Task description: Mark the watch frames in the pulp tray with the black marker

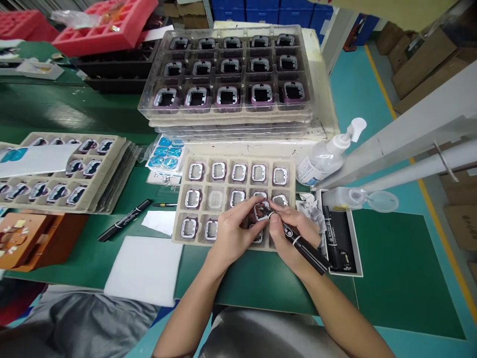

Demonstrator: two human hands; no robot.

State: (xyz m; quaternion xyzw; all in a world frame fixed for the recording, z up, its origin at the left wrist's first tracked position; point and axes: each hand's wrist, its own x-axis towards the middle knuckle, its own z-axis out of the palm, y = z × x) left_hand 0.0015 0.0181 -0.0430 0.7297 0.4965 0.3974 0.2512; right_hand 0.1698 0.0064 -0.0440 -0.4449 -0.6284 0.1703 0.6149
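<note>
Over a beige tray (206, 187) of small square frames, my left hand (234, 229) pinches one purple-edged square frame (260, 211) between thumb and fingers. My right hand (292, 229) is closed around a black marker (306, 250), its tip end at the frame and its other end pointing down to the right. Fingers of the right hand also seem to steady the frame's far side. One compartment (215, 199) in the tray's middle row holds no frame. Both hands hide some compartments at the tray's right and front.
Behind stands a stack of clear-covered trays (229, 107). A pump bottle (324, 156) and a box with another marker (331, 233) are at right. To the left lie a capped black marker (124, 220), a white cloth (143, 271) and more stacked trays (108, 186). A person's grey clothing (85, 318) shows at lower left.
</note>
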